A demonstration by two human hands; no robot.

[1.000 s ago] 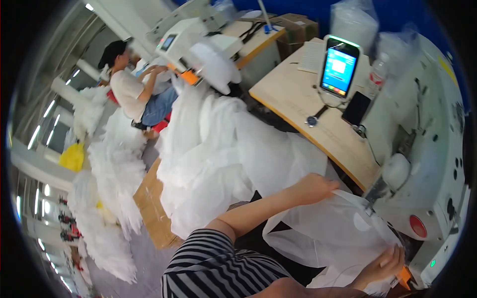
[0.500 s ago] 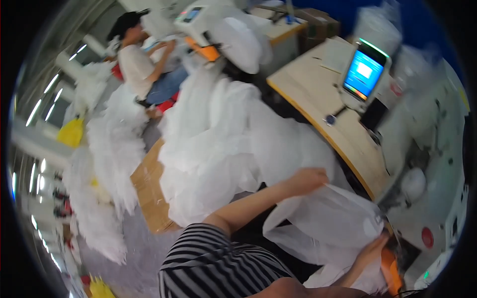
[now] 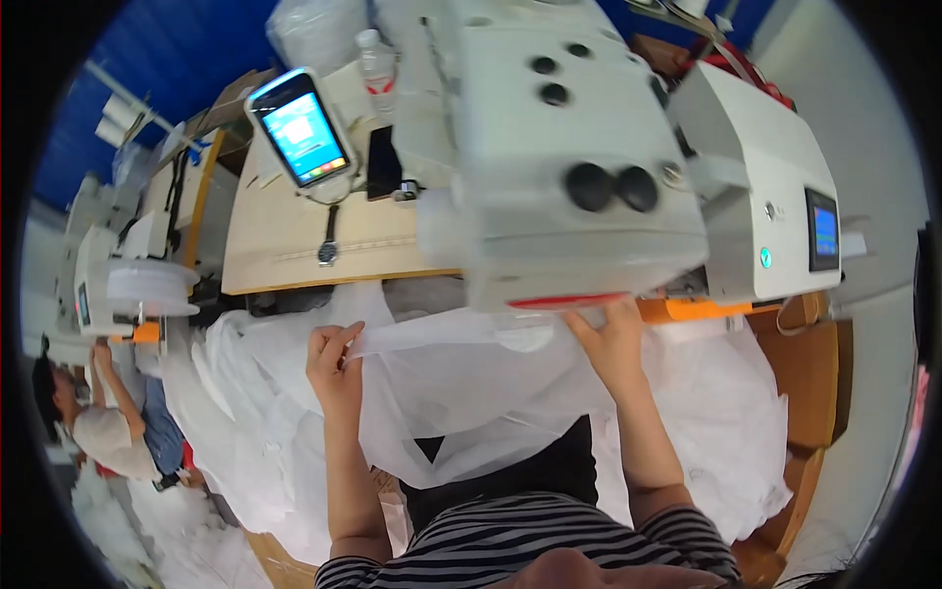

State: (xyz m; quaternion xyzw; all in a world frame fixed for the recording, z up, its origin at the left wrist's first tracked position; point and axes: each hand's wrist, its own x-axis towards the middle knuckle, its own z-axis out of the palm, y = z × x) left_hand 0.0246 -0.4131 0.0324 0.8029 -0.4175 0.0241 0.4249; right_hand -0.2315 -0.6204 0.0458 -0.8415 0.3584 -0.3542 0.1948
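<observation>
Left hand is pinching white fabric, which is extending crosswise toward right hand, whose hidden grip cannot be determined.

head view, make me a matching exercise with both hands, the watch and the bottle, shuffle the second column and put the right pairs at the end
Column one
1. left hand
2. right hand
3. watch
4. bottle

Column two
A. clear, with red on its label
B. at the lower edge of the big white machine, near its red strip
C. pinching white fabric, to the left of that machine
D. dark-strapped, lying on the pale tabletop

Right pairs: 1-C, 2-B, 3-D, 4-A
</observation>
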